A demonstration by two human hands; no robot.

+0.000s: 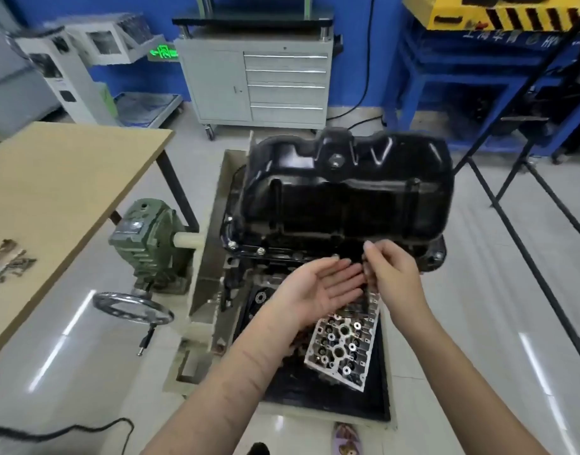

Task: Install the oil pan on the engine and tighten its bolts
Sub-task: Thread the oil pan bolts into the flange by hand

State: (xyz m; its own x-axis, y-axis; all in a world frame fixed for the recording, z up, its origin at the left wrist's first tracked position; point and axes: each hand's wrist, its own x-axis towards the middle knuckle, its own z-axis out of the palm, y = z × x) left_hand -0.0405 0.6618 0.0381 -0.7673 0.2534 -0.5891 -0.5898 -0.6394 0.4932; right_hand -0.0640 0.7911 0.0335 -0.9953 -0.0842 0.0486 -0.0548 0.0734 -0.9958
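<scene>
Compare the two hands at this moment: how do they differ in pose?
The left hand lies palm up with fingers straight, like a tray; the right hand is turned palm down with fingertips bunched, as if pinching something too small to make out. The left sits lower, the right reaches over its fingertips. Both are bare and hover just before the oil pan.
</scene>
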